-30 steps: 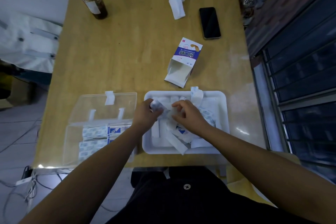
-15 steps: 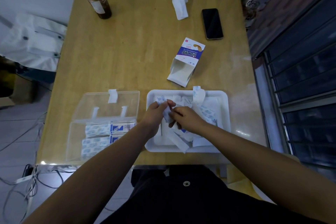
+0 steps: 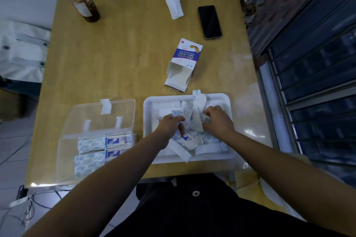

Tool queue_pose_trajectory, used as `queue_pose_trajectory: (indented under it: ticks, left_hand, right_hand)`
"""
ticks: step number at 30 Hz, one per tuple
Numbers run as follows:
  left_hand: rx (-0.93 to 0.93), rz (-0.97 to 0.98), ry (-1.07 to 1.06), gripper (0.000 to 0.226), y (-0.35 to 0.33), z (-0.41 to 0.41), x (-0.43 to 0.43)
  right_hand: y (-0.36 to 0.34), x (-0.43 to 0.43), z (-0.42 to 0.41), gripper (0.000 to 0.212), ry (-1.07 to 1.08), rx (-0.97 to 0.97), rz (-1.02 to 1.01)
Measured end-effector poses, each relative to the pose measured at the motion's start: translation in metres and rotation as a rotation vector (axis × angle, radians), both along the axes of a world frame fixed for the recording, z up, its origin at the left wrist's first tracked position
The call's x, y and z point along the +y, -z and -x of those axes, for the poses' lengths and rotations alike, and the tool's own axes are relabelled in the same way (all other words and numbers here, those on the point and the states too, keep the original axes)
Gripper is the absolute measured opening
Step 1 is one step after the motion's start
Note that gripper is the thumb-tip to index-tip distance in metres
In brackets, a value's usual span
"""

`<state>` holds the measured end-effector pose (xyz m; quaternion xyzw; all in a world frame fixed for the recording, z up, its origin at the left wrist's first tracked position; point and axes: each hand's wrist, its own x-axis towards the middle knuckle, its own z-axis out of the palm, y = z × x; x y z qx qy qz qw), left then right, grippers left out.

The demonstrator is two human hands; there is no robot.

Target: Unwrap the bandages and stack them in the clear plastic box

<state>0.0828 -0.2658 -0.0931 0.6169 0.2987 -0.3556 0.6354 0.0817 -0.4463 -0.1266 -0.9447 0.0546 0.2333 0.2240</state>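
Over the white tray (image 3: 215, 96) (heaped with loose wrappers (image 3: 207, 147)), a wrapper strip (image 3: 175, 114) is pinched by the curled left hand (image 3: 169, 124); a paper piece (image 3: 205, 119) is gripped in the right hand (image 3: 219, 120).

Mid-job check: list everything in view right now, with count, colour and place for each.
table: one, tan, under everything
clear box: one, transparent, front left, lid open
wrapped bandages: several, white and blue, stacked in clear box
tray: one, white, right of clear box
loose strips: many, white and blue, piled in tray
carton: one, white and purple, behind tray
phone: one, black, far right
tissue: one, white, far middle
cup: one, clear, dark drink, red straw, far left
left hand: one, over tray, grips a printed strip
right hand: one, over tray, pinches a paper scrap
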Motion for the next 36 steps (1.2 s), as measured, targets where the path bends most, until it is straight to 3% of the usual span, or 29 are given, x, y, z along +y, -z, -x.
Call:
queue_pose_trajectory:
  ticks: [5,8,13,18,20,23,26,31,36]
  left_hand:
    - [0.043,-0.007,0.009,0.026,-0.002,0.0,-0.003]
    - [0.052,-0.024,0.018,0.027,0.0,-0.002,-0.004]
    - [0.106,-0.029,0.021,0.027,0.006,-0.003,-0.007]
    - [0.168,-0.038,-0.038,0.028,0.009,-0.001,-0.007]
    - [0.189,-0.036,-0.054,0.028,0.008,0.0,-0.006]
    - [0.197,-0.037,-0.043,0.029,0.007,0.001,-0.007]
    - [0.202,-0.015,-0.057,0.03,0.007,0.002,-0.005]
    - [0.185,-0.015,-0.073,0.034,0.002,0.004,-0.002]
    - [0.195,-0.029,-0.098,0.031,-0.003,0.004,0.0]
  right_hand:
    - [0.001,-0.007,-0.006,0.026,0.146,-0.121,-0.112]
    - [-0.008,-0.018,-0.01,0.013,0.196,-0.059,-0.247]
    - [-0.014,-0.024,-0.014,0.011,0.187,0.015,-0.338]
    - [-0.012,-0.02,-0.006,0.013,-0.027,0.193,-0.243]
    - [-0.01,-0.013,0.0,0.016,-0.041,0.153,-0.194]
    - [-0.005,-0.001,0.01,0.037,-0.111,0.096,-0.021]
    - [0.001,0.006,0.016,0.035,-0.163,0.046,0.092]
    - [-0.004,0.008,0.013,0.023,-0.118,0.024,0.01]
    - [-0.015,-0.011,-0.006,0.038,0.116,0.131,-0.202]
